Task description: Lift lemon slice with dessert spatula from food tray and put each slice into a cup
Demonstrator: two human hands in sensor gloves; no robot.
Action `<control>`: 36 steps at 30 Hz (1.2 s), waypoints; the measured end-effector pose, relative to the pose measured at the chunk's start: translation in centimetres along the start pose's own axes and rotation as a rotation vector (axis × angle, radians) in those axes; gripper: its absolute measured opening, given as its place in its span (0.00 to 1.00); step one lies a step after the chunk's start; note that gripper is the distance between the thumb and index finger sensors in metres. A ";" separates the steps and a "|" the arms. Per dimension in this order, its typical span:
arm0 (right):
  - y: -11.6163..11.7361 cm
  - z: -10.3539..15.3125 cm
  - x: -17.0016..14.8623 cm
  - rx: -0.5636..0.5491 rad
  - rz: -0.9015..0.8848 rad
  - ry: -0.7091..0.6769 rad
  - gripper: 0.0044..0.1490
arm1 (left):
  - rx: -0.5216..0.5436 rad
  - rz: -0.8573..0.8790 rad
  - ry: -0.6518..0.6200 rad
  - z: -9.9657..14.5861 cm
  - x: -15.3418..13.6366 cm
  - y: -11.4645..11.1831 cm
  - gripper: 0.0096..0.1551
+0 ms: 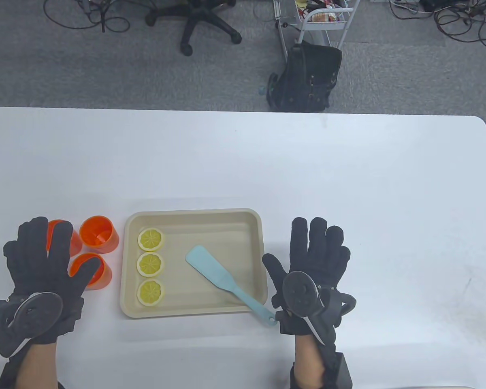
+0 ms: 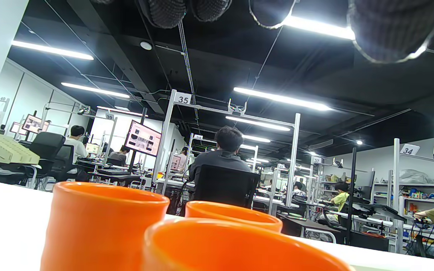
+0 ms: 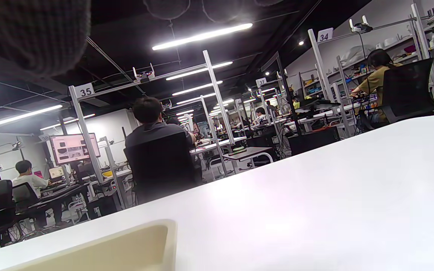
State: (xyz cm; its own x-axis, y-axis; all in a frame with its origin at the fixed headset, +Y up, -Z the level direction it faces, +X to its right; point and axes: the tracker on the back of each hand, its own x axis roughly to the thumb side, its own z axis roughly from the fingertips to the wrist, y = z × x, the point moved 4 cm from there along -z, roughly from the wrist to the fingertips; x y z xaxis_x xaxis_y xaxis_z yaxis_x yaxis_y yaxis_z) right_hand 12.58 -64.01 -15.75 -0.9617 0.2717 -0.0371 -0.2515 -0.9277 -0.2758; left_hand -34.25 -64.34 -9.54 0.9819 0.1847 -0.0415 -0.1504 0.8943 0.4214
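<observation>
Black backpack (image 1: 305, 79), office chair (image 1: 194, 18), metal cart (image 1: 322, 18) behind table.

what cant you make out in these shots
- Far-left cup: table view, mostly covered by the left hand; its inside is hidden.
- Near cup: its inside is partly hidden by that hand's thumb.
- Lemon slices and spatula: absent from both wrist views, which show only cups or a tray corner.

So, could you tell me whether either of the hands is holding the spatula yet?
No, the spatula lies in the tray, untouched.
</observation>
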 end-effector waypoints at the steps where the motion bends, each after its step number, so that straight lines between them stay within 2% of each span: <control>1: -0.1 0.0 0.0 -0.002 -0.001 -0.001 0.61 | -0.002 0.000 0.002 0.0 0.0 0.0 0.55; 11: 0.0 0.5 0.9 -0.001 0.024 -0.041 0.61 | 0.013 -0.004 0.016 0.2 -0.4 0.6 0.55; 16: 0.2 0.5 1.3 0.008 0.032 -0.057 0.60 | -0.032 0.007 0.031 0.0 -0.7 0.1 0.55; 19: 0.4 0.4 1.3 0.016 0.024 -0.057 0.60 | -0.175 0.010 0.037 -0.3 -0.8 -1.0 0.56; 26: 0.7 0.4 1.3 0.042 0.028 -0.060 0.60 | -0.494 -0.043 0.004 -0.2 -0.9 -4.2 0.70; 36: 0.8 0.4 1.2 0.057 0.018 -0.059 0.59 | -0.657 -0.068 0.010 0.1 -1.3 -6.7 0.72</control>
State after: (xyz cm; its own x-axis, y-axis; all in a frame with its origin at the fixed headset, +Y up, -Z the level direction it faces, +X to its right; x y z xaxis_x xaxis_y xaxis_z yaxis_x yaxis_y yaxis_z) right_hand 11.14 -64.52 -15.65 -0.9704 0.2411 0.0161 -0.2386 -0.9457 -0.2207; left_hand -34.47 -70.60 -12.20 0.9911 0.1195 -0.0588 -0.1297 0.9662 -0.2227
